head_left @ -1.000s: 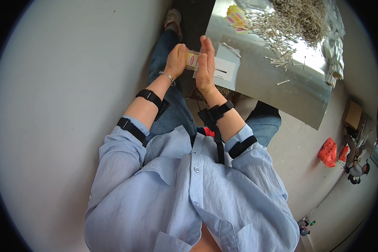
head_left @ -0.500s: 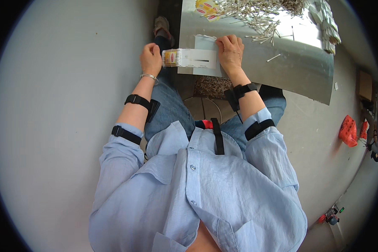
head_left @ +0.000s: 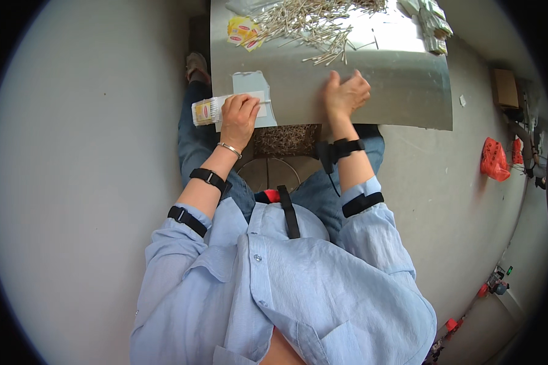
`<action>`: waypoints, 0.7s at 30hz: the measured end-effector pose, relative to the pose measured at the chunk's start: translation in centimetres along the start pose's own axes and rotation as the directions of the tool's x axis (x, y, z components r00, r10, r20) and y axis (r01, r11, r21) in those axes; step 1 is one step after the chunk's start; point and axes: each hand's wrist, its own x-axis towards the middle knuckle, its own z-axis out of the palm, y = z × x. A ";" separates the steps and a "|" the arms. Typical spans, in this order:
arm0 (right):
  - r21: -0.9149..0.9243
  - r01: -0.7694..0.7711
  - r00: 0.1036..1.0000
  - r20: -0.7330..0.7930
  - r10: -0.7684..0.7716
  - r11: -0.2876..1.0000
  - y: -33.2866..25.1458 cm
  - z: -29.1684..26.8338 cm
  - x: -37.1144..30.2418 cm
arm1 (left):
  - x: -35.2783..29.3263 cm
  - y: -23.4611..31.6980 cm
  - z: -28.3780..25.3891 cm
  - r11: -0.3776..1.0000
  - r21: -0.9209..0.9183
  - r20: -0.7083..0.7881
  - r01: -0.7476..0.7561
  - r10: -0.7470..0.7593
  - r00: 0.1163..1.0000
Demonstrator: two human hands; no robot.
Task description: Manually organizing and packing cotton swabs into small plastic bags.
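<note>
A flat packet of cotton swabs [head_left: 206, 112] with a yellow label juts past the left edge of the metal table. Its white flat part [head_left: 262, 112] rests over a pale blue sheet [head_left: 249, 80]. My left hand [head_left: 238, 118] is over the white part, its fingers pressed together at the tips. A thin pale sliver shows at those fingertips, too small to name. Farther right, my right hand [head_left: 346, 96] hovers by the table with its fingers apart and nothing in them; it is slightly blurred.
Loose cotton swabs [head_left: 304, 27] lie heaped at the table's far side, beside yellow printed cards [head_left: 242, 31]. Packed bundles [head_left: 433, 27] sit at the far right corner. Under the front edge of the metal table [head_left: 402, 103] stands a container of swabs [head_left: 286, 140]. A red bag [head_left: 494, 159] is on the floor.
My left hand has gone from the packet's left end onto its white part. My right hand has left the blue sheet, moved right and spread its fingers. The whole view has shifted.
</note>
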 end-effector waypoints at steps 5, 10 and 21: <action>0.023 -0.266 0.944 0.210 0.256 0.964 -0.8 1.2 2.8 | -0.2 -0.5 0.1 0.999 -0.010 -0.008 -0.033 0.033 0.999; -0.009 -0.132 0.978 0.160 0.132 0.991 -4.2 2.6 3.2 | 0.1 -0.2 0.1 0.997 -0.074 -0.009 -0.020 0.020 1.000; 0.364 0.203 0.964 0.091 -0.251 0.909 -5.0 4.2 -1.6 | 0.1 0.0 -0.2 0.998 -0.052 -0.011 -0.020 0.019 1.000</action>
